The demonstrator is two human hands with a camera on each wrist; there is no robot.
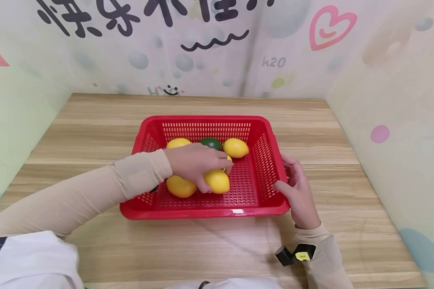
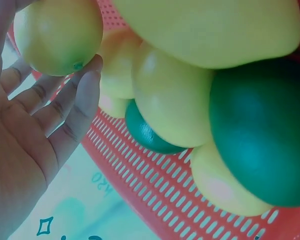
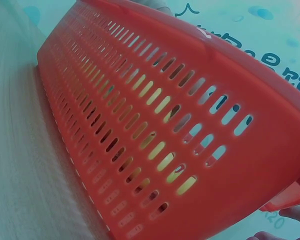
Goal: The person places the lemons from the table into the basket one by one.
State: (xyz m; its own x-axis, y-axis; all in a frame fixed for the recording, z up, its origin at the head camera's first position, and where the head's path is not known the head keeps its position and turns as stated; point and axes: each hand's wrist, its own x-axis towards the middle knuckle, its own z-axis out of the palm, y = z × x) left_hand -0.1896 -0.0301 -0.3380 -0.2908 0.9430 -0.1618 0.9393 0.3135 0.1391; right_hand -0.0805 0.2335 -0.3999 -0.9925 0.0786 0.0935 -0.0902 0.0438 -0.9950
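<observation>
A red plastic basket point(image 1: 220, 212) with slotted walls stands on the table, holding several lemons and dark green fruits. My left hand point(image 1: 197, 162) reaches into it, its thumb and fingers about a yellow lemon point(image 1: 218, 180). In the left wrist view this lemon point(image 2: 60, 37) sits between the fingers. Another lemon point(image 1: 181, 187) lies below that hand, and one more point(image 1: 236, 148) lies toward the back right. The dark green fruit point(image 1: 210, 143) is partly hidden; its kind is unclear. My right hand point(image 1: 299, 196) grips the basket's right rim, thumb over the edge.
The wood-grain table point(image 1: 220, 249) extends around the basket. A printed wall point(image 1: 209, 72) rises behind it, with more wall on both sides. A small black camera point(image 1: 294, 253) is strapped to the right wrist.
</observation>
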